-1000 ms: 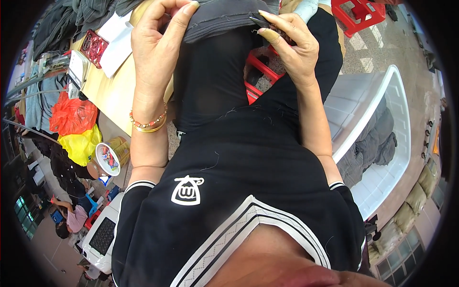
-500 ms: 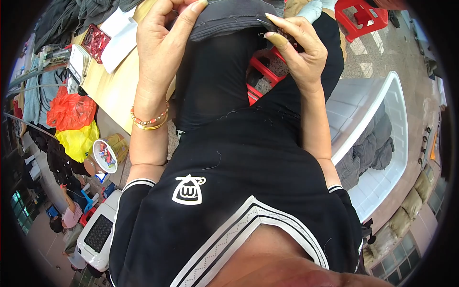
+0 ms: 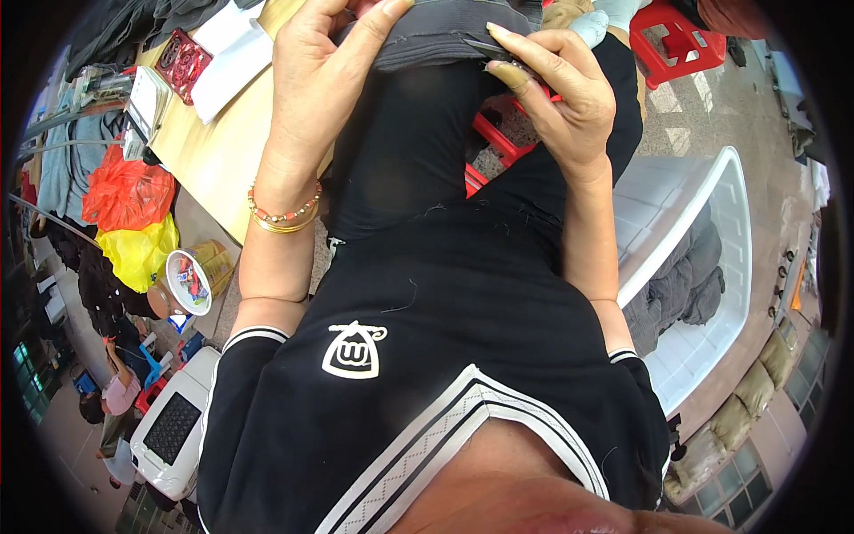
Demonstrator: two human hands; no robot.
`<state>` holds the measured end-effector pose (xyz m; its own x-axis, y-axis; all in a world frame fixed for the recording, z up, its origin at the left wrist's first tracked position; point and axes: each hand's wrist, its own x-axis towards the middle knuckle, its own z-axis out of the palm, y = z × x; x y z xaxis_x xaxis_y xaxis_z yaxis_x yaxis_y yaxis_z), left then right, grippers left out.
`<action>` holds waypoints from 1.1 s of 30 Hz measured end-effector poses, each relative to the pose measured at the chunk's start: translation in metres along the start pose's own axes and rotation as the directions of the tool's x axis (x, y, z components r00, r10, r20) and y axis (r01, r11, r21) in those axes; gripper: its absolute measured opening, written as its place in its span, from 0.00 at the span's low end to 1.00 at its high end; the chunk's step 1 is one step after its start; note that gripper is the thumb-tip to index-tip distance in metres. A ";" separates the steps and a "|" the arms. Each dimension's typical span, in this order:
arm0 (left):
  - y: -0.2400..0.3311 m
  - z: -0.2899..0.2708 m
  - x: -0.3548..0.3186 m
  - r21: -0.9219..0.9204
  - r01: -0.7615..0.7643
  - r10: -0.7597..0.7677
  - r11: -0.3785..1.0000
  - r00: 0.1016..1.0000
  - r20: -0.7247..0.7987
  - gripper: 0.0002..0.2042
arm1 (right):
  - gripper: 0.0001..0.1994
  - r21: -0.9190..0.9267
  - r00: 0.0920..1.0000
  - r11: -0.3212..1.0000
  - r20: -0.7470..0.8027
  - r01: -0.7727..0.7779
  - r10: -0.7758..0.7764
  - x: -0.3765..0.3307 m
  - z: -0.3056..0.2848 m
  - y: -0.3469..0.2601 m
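Observation:
My left hand (image 3: pixel 313 84) pinches the dark grey garment (image 3: pixel 425 49) at the top of the view, thumb on the near side. The fabric is stretched above my lap, showing a seam and a ribbed edge. In my right hand (image 3: pixel 576 102) is a pair of small thread snips (image 3: pixel 487 48), held between thumb and fingers. Their pointed blades lie against the right part of the garment, close to the seam. A yellowish cover wraps my right thumb. The upper edge of the picture cuts off some left fingers and the rest of the cloth.
On the left is a wooden table (image 3: pixel 200 165) with papers, a red patterned case (image 3: pixel 182 64), red and yellow plastic bags and a tub (image 3: pixel 189 283) of small items. To the right stands a white bin (image 3: pixel 729 276) holding grey garments. A red stool (image 3: pixel 680 44) is beyond it.
Both hands and the garment have shifted slightly right in the view. The snips have turned, so more of their blades shows over the cloth.

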<state>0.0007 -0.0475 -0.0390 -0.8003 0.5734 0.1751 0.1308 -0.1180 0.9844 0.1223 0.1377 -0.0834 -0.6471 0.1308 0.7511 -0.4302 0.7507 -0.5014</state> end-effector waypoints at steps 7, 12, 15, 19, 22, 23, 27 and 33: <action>0.000 0.002 -0.002 -0.012 0.008 -0.008 1.000 1.000 -0.015 0.02 | 0.19 -0.007 1.000 1.000 -0.012 0.004 -0.005 -0.003 0.001 0.001; 0.001 0.001 -0.001 -0.013 -0.020 0.020 1.000 1.000 -0.003 0.01 | 0.19 -0.002 1.000 1.000 -0.018 0.000 0.000 -0.003 0.002 0.002; 0.000 0.001 0.000 0.016 -0.029 0.029 0.999 1.000 -0.001 0.01 | 0.19 0.001 1.000 1.000 -0.013 0.018 -0.018 -0.002 0.002 0.002; -0.001 0.001 -0.001 0.018 -0.033 0.033 0.999 0.999 0.003 0.01 | 0.19 0.001 0.999 0.999 -0.013 0.033 -0.033 -0.001 0.004 0.001; 0.001 0.001 0.000 0.002 -0.034 0.034 0.999 0.999 0.001 0.01 | 0.19 -0.006 0.999 0.999 -0.021 0.038 -0.038 0.000 0.005 0.002; 0.001 0.002 0.000 0.001 -0.033 0.033 0.999 0.999 0.000 0.01 | 0.19 0.007 0.999 1.000 -0.024 0.022 -0.022 0.000 0.005 0.002; 0.002 0.002 -0.001 -0.011 -0.016 0.016 1.000 1.000 -0.005 0.01 | 0.18 -0.012 0.998 0.998 -0.028 0.058 -0.059 0.001 0.007 0.003; -0.013 -0.016 -0.002 -0.042 0.047 -0.046 0.998 0.998 0.031 0.02 | 0.18 0.033 0.997 0.998 -0.052 0.051 -0.049 0.001 0.007 0.001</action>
<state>-0.0090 -0.0597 -0.0523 -0.7868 0.6032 0.1304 0.0680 -0.1252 0.9898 0.1167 0.1336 -0.0861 -0.5921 0.1272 0.7958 -0.4831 0.7343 -0.4768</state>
